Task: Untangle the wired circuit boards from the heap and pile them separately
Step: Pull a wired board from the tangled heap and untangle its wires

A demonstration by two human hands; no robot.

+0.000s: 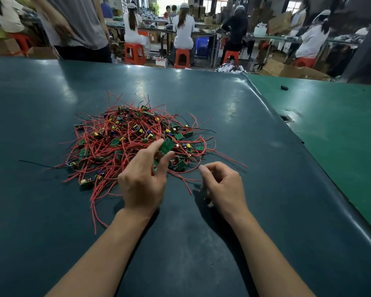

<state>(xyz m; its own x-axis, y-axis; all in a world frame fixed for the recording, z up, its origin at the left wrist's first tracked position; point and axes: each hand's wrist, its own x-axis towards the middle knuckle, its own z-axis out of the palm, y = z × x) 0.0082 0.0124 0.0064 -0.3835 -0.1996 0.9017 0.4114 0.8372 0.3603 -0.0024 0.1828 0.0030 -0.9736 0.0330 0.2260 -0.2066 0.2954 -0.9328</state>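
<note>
A tangled heap (129, 136) of small green circuit boards with red and black wires lies on the dark green table (51, 211), left of centre. My left hand (144, 179) is at the heap's near right edge and pinches one green board (166, 145) between forefinger and thumb, lifted slightly above the pile. My right hand (223, 185) hovers just right of the heap with its fingers loosely curled; a thin red wire runs by its fingertips, and I cannot tell whether it holds that wire.
A lighter green table (330, 129) adjoins on the right, with a small black object (284, 87) on it. A person (77, 28) stands at the far table edge. Several seated workers on orange stools and cardboard boxes fill the background.
</note>
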